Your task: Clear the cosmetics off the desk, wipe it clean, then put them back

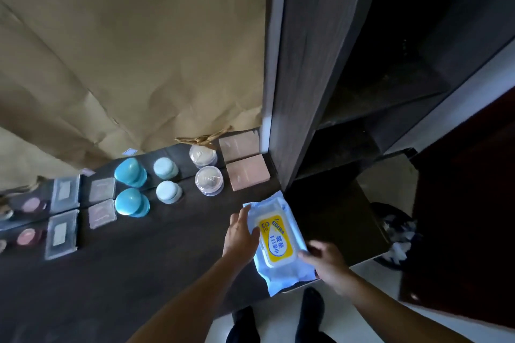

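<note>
Dark wood desk [139, 264] runs across the lower left of the frame. The person's left hand [241, 234] lies with straight, slightly spread fingers against the left edge of a pale blue pack of wet wipes [278, 242], which sits yellow lid up at the desk's right end. Their right hand [326, 262] touches the pack's lower right edge; it is blurred, so I cannot tell whether it grips. Up and to the left the cosmetics stand in two rows: pink square boxes [247, 171], clear round jars [209, 179], mint jars [168, 191], blue domed jars [132, 202], grey palettes [101, 213]. Creased brown paper [125, 50] hangs behind them, with dark shelving [348, 92] at upper right.
</note>
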### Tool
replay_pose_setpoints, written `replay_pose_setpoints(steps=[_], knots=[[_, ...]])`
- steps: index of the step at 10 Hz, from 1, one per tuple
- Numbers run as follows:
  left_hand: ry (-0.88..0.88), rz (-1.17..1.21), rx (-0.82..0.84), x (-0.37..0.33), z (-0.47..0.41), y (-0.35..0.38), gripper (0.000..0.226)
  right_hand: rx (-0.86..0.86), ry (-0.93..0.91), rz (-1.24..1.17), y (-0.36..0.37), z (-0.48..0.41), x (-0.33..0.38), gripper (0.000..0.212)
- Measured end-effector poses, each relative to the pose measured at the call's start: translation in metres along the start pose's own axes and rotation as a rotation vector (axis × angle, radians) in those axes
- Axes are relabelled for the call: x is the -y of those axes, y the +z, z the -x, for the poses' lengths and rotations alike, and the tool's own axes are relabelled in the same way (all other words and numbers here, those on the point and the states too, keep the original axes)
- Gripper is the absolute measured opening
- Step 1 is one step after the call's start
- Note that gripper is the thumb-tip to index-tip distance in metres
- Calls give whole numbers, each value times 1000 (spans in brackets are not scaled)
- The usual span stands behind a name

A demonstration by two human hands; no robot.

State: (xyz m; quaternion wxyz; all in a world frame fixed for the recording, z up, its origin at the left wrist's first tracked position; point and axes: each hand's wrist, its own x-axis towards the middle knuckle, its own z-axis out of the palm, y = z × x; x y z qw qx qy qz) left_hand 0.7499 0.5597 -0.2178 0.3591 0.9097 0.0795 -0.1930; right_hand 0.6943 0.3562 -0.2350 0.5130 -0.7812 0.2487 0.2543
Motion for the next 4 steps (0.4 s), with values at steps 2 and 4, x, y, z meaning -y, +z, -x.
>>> replay_pose_setpoints(steps=[2,4], knots=[[-82,-68,-161,-7,53,36,45,230,15,44,-20,-5,1,14],[-109,-126,-196,-7,83,67,52,158,-204,267,-42,-17,7,19]])
